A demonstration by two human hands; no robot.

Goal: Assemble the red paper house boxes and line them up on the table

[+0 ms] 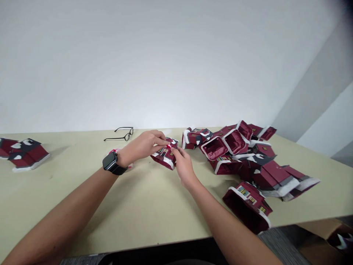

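Note:
A small dark red toy house (163, 158) with a white rim, yellow windows and a snowy dark roof lies tilted on the table, between both hands. My left hand (146, 147), below a black watch, reaches over it from the left, fingers pinched at a small red and white piece (168, 146) near the roof. From the right, my right hand (183, 163) grips the house's side, thumb and fingertips close to the same small piece. The fingertips of the two hands nearly meet. Part of a red and white item (130, 166) shows behind the left wrist.
Black-framed glasses (127, 136) lie behind my left hand. A heap of similar red houses (271, 173) covers the table's right side, one (246, 206) near the front edge. More houses (29, 154) sit far left. An open cardboard box (317, 235) is below at right.

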